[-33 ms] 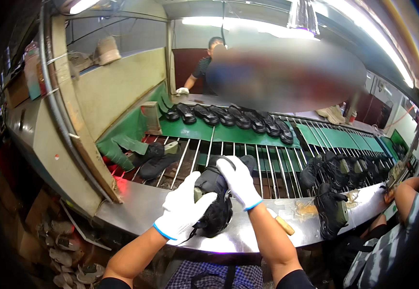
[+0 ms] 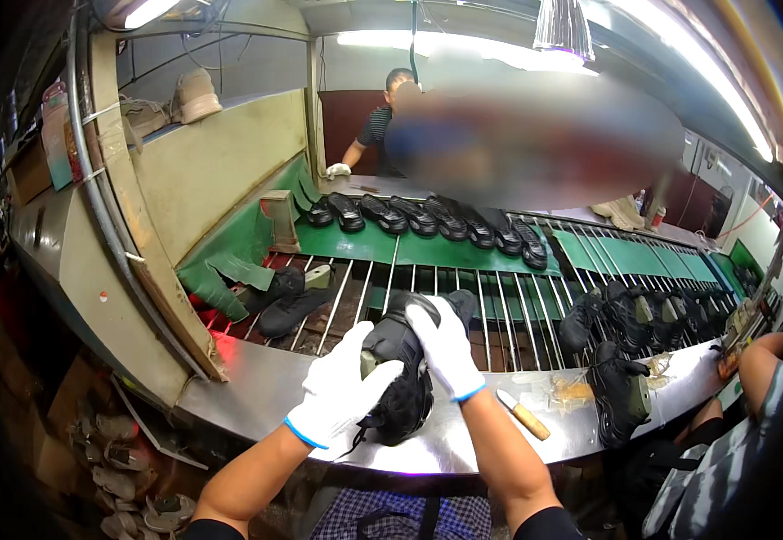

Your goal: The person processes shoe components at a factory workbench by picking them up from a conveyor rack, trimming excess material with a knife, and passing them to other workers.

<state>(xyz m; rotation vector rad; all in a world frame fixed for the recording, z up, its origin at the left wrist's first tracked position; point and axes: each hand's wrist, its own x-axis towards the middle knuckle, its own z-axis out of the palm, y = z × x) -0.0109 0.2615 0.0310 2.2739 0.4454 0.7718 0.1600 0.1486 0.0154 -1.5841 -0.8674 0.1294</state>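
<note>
A black shoe (image 2: 398,403) with a pale green last inside is held between my white-gloved hands over the metal edge of the rack. My left hand (image 2: 342,385) is closed round its left side by the last, with the thumb across the near part. My right hand (image 2: 443,344) is pressed against the far right side, its fingers bent over the top. The shoe's underside and my fingertips are partly hidden. Just beyond my right hand another black shoe (image 2: 464,306) shows in part. A knife (image 2: 528,419) with a wooden handle lies right of my right wrist.
A row of black soles (image 2: 418,216) lies on a green sheet (image 2: 364,241) beyond the metal bars. Black shoes on lasts stand at left (image 2: 294,306) and right (image 2: 621,396). A co-worker's arm (image 2: 763,360) is at the right edge; another person (image 2: 375,130) stands across.
My right hand has shifted slightly down along the shoe, and the knife's blade shows more beside my wrist. My left hand keeps its hold.
</note>
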